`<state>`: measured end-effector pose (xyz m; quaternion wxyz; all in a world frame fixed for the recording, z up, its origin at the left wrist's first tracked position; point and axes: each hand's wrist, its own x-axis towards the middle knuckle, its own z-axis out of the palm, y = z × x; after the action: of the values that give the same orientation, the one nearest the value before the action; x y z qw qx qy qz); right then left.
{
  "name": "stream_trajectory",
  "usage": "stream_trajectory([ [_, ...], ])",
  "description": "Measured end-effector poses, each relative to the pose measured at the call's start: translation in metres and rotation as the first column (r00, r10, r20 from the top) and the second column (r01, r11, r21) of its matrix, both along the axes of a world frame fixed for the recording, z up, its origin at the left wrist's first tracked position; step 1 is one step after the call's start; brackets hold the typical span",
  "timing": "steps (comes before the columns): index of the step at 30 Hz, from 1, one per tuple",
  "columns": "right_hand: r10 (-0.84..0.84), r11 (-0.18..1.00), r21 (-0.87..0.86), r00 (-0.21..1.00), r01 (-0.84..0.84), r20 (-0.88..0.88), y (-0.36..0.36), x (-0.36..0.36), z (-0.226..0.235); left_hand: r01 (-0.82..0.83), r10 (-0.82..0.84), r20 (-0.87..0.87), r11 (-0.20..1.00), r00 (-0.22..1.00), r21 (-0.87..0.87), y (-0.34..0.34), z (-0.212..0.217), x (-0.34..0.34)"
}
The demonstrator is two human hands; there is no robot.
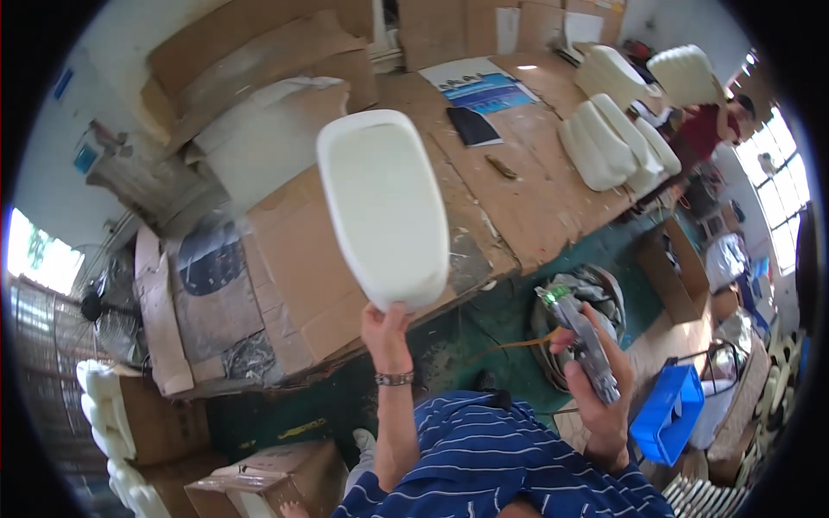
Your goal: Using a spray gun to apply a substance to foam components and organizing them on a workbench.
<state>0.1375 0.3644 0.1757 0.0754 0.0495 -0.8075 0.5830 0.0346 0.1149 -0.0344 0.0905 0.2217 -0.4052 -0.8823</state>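
Observation:
A white, rounded-oblong tub-like piece (387, 207) with a raised rim is over the cardboard-covered table, at the middle. My left hand (388, 332) pinches its near end between thumb and fingers. Whether the far end rests on the table I cannot tell. To the right, off the table's front edge, my right hand (604, 380) is wrapped round a grey metallic hand tool (584, 345). Green shows at the tool's far tip. A thin orange hose or cord (509, 345) runs beside it. The tool and the white piece are apart.
Stacked white moulded pieces (596, 142) sit at the table's far right, near a person in a red shirt (704, 129). A dark notebook (474, 127) lies on the table (535, 207). A blue crate (669, 414) and cardboard boxes (268, 483) stand on the floor.

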Motion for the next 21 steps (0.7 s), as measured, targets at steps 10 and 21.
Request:
stream_trajectory([
  [10, 0.176, 0.949, 0.285, 0.978, -0.138, -0.112, -0.014, 0.002, 0.023, -0.052, 0.052, 0.015, 0.999, 0.999, -0.003, -0.005, 0.01, 0.006],
  [21, 0.319, 0.92, 0.294, 0.93, -0.258, -0.182, -0.02, -0.004, 0.027, -0.092, 0.093, -0.023, 0.995, 0.995, 0.05, -0.013, 0.005, 0.004],
])
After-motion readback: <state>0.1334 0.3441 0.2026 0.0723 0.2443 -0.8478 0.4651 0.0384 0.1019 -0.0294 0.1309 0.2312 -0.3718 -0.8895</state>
